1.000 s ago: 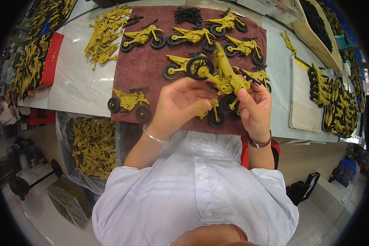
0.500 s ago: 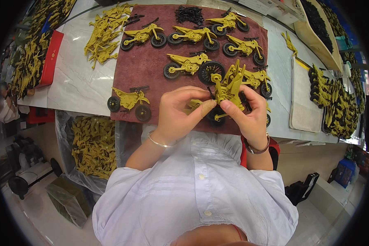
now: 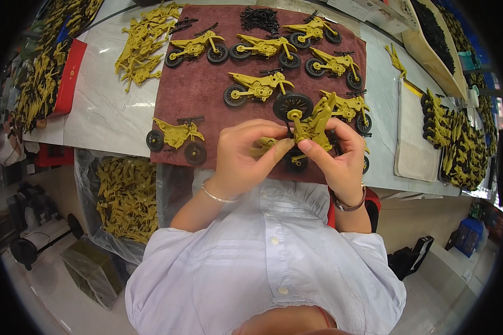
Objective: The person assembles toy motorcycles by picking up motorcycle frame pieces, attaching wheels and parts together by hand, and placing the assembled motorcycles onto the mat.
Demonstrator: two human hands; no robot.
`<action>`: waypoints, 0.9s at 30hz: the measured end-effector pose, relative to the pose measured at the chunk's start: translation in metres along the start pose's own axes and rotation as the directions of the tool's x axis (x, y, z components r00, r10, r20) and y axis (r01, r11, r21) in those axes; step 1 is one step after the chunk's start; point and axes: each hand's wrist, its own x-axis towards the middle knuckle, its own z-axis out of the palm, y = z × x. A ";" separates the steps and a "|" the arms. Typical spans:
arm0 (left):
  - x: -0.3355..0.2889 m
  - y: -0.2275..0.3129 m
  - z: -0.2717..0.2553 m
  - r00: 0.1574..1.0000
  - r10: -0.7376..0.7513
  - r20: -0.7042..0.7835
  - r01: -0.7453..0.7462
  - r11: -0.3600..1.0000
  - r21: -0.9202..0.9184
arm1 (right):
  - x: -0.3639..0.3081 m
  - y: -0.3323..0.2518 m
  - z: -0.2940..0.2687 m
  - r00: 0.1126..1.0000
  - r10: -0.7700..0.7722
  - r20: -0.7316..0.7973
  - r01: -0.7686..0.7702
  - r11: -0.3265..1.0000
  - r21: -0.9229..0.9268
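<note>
Both hands hold one yellow toy motorcycle over the near edge of the towel, tilted with a black spoked wheel toward the far side. My left hand pinches at its left side, thumb and forefinger on a thin black bar, apparently the handlebar, by the fork. My right hand grips the body from the right, thumb across the near face. Fingers hide part of the toy. Just beyond lies another yellow toy motorcycle; one more, a smaller-looking toy motorcycle, stands left of my left hand.
Several toy motorcycles rest on the maroon towel, with a pile of black small parts at its far edge. Yellow body parts lie to the left. A lined bin of yellow parts is below; a white tray stands right.
The held toy motorcycle has tipped slightly, its far wheel shifting a little nearer and showing a flatter angle. Both hands keep almost the same place and grip.
</note>
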 end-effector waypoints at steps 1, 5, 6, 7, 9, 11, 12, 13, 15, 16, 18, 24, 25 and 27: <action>0.000 -0.001 0.000 1.000 -0.001 0.000 0.001 1.000 0.000 | 0.000 0.000 0.000 1.000 0.001 0.000 -0.001 1.000 0.000; 0.000 -0.004 -0.001 0.999 -0.051 0.016 0.052 0.997 -0.061 | 0.001 0.003 0.000 1.000 -0.015 0.017 0.015 1.000 0.025; -0.001 -0.004 -0.001 0.996 -0.087 0.037 0.090 0.990 -0.109 | 0.001 0.003 -0.001 1.000 -0.014 0.012 0.014 1.000 0.025; -0.001 -0.004 -0.002 0.996 -0.087 0.037 0.090 0.990 -0.109 | 0.001 0.002 -0.001 1.000 -0.014 0.012 0.014 1.000 0.025; -0.002 -0.003 -0.005 0.973 -0.196 0.120 0.221 0.943 -0.249 | 0.000 -0.002 0.000 0.998 0.060 0.025 -0.063 0.990 0.122; 0.001 -0.003 -0.011 0.963 -0.217 0.161 0.256 0.925 -0.282 | -0.001 0.000 0.000 0.999 0.033 0.033 -0.035 0.996 0.079; 0.003 -0.001 -0.013 0.950 -0.238 0.202 0.293 0.903 -0.314 | -0.002 0.001 0.000 0.999 0.008 0.043 -0.009 0.999 0.037; 0.006 0.004 -0.012 0.950 -0.238 0.203 0.293 0.903 -0.313 | -0.002 0.001 0.000 0.999 0.007 0.043 -0.009 0.999 0.037; 0.014 0.019 -0.009 0.981 -0.157 0.118 0.191 0.899 -0.394 | -0.002 0.000 0.002 0.998 -0.019 0.063 0.022 0.998 -0.057; 0.015 0.020 -0.008 0.983 -0.161 0.085 0.181 0.907 -0.381 | -0.002 0.001 0.002 0.998 -0.019 0.062 0.023 0.998 -0.057; 0.014 0.017 -0.014 0.987 -0.124 0.102 0.148 0.948 -0.281 | -0.002 0.003 0.004 0.995 -0.066 0.072 0.075 0.987 -0.142; 0.012 0.013 -0.018 0.991 -0.065 0.119 0.084 0.983 -0.164 | 0.002 0.004 0.001 0.970 -0.214 0.115 0.238 0.934 -0.268; 0.015 0.013 -0.018 0.988 -0.076 0.135 0.104 0.970 -0.221 | 0.002 0.004 0.000 0.970 -0.215 0.115 0.238 0.934 -0.267; 0.019 0.018 -0.017 0.984 -0.087 0.153 0.127 0.953 -0.275 | 0.002 0.002 -0.001 0.955 -0.254 0.152 0.293 0.884 -0.365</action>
